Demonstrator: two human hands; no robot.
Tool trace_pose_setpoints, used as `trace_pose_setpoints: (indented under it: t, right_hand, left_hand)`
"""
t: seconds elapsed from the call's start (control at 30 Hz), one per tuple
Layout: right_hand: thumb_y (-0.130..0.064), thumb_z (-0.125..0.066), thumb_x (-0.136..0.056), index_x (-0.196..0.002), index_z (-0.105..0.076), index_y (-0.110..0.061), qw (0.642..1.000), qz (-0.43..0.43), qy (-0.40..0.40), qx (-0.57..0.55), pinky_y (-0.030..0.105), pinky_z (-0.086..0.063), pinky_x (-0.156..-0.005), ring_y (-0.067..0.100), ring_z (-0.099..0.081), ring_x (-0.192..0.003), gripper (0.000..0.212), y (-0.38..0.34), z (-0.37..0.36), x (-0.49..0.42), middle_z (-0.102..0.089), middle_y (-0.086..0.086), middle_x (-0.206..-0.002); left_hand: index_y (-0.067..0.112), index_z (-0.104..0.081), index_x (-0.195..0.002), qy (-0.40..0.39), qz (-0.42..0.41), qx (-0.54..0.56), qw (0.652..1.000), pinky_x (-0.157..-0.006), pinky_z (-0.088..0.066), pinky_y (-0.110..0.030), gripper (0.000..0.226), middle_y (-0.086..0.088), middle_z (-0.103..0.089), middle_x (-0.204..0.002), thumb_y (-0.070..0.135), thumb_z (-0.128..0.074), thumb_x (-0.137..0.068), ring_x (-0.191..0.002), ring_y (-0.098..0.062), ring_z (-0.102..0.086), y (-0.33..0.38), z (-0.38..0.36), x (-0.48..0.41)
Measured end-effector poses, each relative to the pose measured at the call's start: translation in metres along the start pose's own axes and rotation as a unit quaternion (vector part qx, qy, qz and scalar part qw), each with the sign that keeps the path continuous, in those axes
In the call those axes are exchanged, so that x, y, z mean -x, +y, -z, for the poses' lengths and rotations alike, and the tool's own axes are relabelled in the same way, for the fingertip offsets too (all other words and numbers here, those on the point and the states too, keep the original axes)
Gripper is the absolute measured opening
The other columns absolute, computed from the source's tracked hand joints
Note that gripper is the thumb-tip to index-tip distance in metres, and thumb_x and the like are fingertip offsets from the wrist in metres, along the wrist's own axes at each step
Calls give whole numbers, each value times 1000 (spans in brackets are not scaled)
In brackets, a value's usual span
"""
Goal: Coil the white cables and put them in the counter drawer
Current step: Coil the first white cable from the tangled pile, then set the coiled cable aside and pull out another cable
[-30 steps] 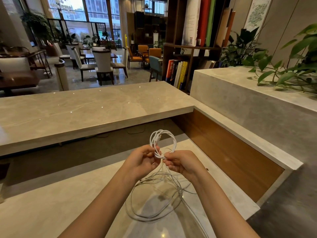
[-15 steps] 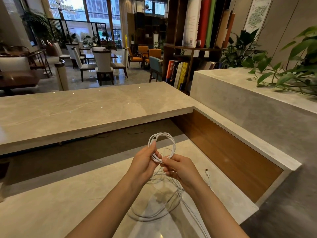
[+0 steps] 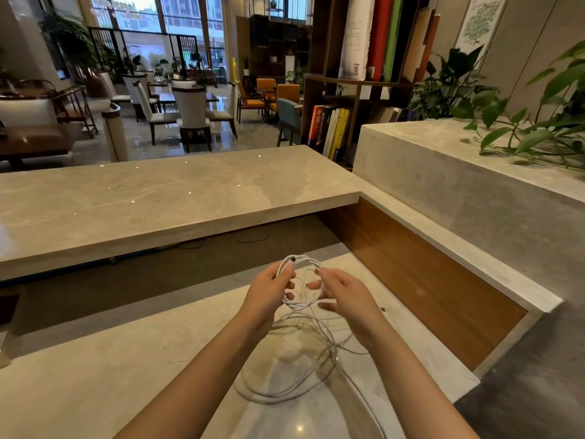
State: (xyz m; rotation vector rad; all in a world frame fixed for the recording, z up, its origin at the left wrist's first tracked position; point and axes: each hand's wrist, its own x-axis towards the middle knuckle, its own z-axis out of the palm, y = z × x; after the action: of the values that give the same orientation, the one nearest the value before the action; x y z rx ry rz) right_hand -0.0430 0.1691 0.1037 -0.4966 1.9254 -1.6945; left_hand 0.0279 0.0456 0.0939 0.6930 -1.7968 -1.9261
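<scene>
A small coil of white cable (image 3: 300, 280) hangs between my two hands above the lower marble counter (image 3: 95, 375). My left hand (image 3: 269, 289) pinches the coil's left side near a plug at the top. My right hand (image 3: 345, 296) touches the coil's right side with fingers spread around a strand. Loose white cable (image 3: 285, 391) trails down from the coil and lies in wide loops on the counter below my wrists. No drawer is in view.
A raised marble counter top (image 3: 158, 198) runs across in front of me. A wooden panel (image 3: 427, 280) and a stone ledge (image 3: 474, 172) with green plants (image 3: 538, 128) close off the right. A bookshelf (image 3: 348, 90) and chairs stand behind.
The coil has grown and dropped slightly lower. My right hand has moved from under the coil to its right side, with its fingers spread wider. Less loose cable lies on the counter.
</scene>
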Motion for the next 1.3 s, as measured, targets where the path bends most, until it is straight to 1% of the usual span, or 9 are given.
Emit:
trace_pose_setpoints:
  t: [0.23, 0.37, 0.47, 0.6, 0.73, 0.83, 1.1, 1.2, 1.3]
  right_hand:
    - [-5, -57, -90, -98, -69, 1, 1000, -7, 25, 2, 20, -51, -53, 15, -60, -61, 16, 21, 25, -3, -66, 11, -75]
    - [0, -57, -88, -78, -71, -5, 993, -44, 83, -76, 22, -54, -56, 15, -59, -56, 17, 45, 43, 5, -65, 9, -69]
    - [1, -58, -87, -84, -70, 4, 978, -69, 142, -136, 22, -56, -56, 18, -61, -60, 13, 57, 65, 11, -65, 13, -71]
    - [3, -59, -85, -83, -68, 9, 937, -114, 260, -204, 25, -55, -58, 20, -58, -56, 11, 82, 106, 20, -64, 14, -65]
    - [2, -59, -86, -89, -67, 8, 889, -162, 361, -232, 18, -48, -41, 12, -58, -46, 11, 117, 138, 30, -63, 15, -71]
    - [4, -60, -84, -84, -67, 4, 856, -191, 413, -244, 19, -54, -46, 17, -60, -59, 7, 138, 152, 31, -63, 14, -71]
    - [-5, -60, -86, -81, -68, 0, 846, -215, 482, -79, 24, -53, -51, 20, -66, -58, 10, 183, 169, 20, -64, 7, -66]
    - [-14, -60, -87, -61, -58, -10, 855, -211, 472, 43, 24, -41, -46, 20, -55, -51, 26, 187, 169, 17, -57, 6, -57]
    - [-16, -60, -86, -50, -40, -17, 856, -204, 458, 130, 25, -29, -44, 14, -40, -48, 42, 192, 172, 18, -46, 2, -53]
  left_hand:
    - [11, -60, -114, -37, 41, -34, 998, -58, -45, -20, 23, -5, -61, -99, 18, -53, -93, -74, -13, -53, -17, -14, -5]
    - [7, -64, -110, -87, 66, -23, 994, -67, -53, -21, 24, -7, -65, -102, 19, -58, -91, -80, -15, -60, -30, -35, -5]
    - [12, -62, -108, -81, 83, -17, 993, -73, -54, -25, 21, -4, -65, -99, 23, -49, -95, -86, -17, -64, -39, -54, -8]
    - [6, -63, -113, -68, 29, -139, 988, -75, -52, -24, 25, -8, -67, -103, 12, -48, -94, -88, -17, -62, -77, -77, -15]
    - [15, -64, -117, -175, -53, -323, 929, -88, -43, -20, 31, -3, -65, -119, 10, -56, -88, -103, -14, -59, -119, -114, -15]
    - [15, -53, -130, -244, -65, -445, 859, -99, -38, -26, 43, -6, -54, -132, 17, -56, -88, -121, -21, -49, -151, -135, -21]
    - [14, -44, -134, -116, -149, -507, 841, -84, -44, -33, 46, -12, -38, -138, 4, -48, -90, -114, -31, -50, -165, -151, -45]
    - [10, -58, -116, -118, -139, -551, 814, -65, -34, -28, 27, -13, -55, -113, 15, -42, -94, -87, -25, -52, -167, -150, -59]
    - [6, -67, -102, -109, -169, -563, 802, -62, -36, -30, 26, -15, -58, -99, 17, -45, -95, -84, -31, -56, -165, -149, -64]
